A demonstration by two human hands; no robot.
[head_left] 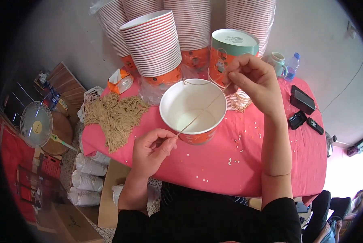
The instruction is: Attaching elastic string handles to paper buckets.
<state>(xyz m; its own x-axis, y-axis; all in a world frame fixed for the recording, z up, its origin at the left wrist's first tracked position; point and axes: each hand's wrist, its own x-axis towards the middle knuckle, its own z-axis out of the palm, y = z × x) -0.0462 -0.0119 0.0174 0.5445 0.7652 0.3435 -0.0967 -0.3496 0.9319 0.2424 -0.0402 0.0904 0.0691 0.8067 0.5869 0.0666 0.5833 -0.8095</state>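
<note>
A thin tan cord (206,109) runs taut on a slant from one hand to the other. My left hand (154,150), just in front of the bucket, pinches its lower end between thumb and fingertips. Higher up, to the right of the bucket, my right hand (254,83) is closed on the cord between thumb and finger. Beneath the cord stands a white paper bucket (174,99), upright, with orange print outside. Another stretch of cord passes from its far rim towards my right hand. Loose cords (239,102) lie beyond the bucket on the right.
A tan cord heap (118,117) covers the left of the pink table (230,174). Stacked paper buckets (154,44) and an upturned green-and-orange bucket (235,42) stand behind. A mug (277,62), a bottle (293,65) and a black box (302,100) are at right. Small white discs are scattered.
</note>
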